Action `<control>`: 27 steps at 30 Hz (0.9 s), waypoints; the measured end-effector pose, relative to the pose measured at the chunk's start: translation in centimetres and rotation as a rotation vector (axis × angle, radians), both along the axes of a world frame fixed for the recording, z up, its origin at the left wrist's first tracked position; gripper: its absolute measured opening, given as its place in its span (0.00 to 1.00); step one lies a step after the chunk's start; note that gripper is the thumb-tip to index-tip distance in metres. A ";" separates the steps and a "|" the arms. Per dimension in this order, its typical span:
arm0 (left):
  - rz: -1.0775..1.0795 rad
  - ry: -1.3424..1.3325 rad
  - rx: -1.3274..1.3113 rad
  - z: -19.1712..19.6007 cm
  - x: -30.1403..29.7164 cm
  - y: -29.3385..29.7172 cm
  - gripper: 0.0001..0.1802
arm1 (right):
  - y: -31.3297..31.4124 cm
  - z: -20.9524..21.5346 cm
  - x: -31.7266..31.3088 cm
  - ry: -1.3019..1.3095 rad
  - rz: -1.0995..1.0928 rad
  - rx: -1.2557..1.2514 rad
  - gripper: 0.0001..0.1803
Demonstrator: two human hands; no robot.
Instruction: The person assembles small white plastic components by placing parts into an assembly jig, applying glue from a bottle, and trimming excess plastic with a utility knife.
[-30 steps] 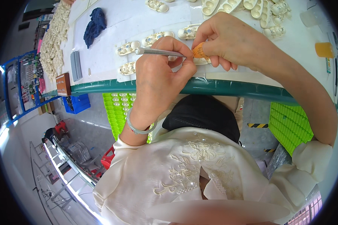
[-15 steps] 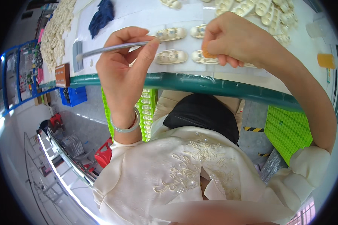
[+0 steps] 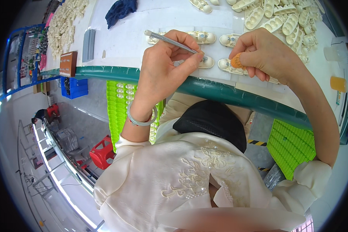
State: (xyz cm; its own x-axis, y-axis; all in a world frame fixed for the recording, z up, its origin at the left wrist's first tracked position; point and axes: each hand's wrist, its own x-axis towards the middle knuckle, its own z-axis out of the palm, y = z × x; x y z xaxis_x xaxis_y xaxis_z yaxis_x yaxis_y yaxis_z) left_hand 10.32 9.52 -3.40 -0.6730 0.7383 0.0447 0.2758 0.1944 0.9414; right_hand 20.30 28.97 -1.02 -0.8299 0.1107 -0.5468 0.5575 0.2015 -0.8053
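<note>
Your left hand (image 3: 162,69), wrist bent and ringed by one pale bangle (image 3: 141,118), pinches a thin grey metal rod (image 3: 170,41) in a closed grip, its tip meeting a cream oval moulded part (image 3: 205,62) on the white table (image 3: 131,38). Your right hand (image 3: 265,56) curls shut on a small orange piece (image 3: 237,62), pressing another glossy cream part (image 3: 227,65) just beside the first, near the table's green rim.
</note>
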 end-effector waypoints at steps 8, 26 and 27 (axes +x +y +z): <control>-0.123 -0.038 0.026 0.0 -1.3 -0.5 0.08 | 0.2 -0.1 0.0 -0.016 0.006 -0.012 0.08; -0.208 0.214 -0.195 1.0 -1.0 -0.1 0.06 | 0.3 2.0 0.1 -0.017 0.060 0.033 0.10; -0.196 0.235 -0.229 1.1 -0.9 -0.2 0.06 | 0.2 2.2 -0.1 0.003 0.051 0.020 0.12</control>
State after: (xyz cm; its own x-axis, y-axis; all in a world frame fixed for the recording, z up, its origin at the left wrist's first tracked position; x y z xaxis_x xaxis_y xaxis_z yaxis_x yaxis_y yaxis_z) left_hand 9.43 9.32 -2.33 -0.5088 0.8609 0.0004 0.5322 0.3141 0.7862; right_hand 20.20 29.21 1.13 -0.8361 0.0789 -0.5428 0.5441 0.2453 -0.8024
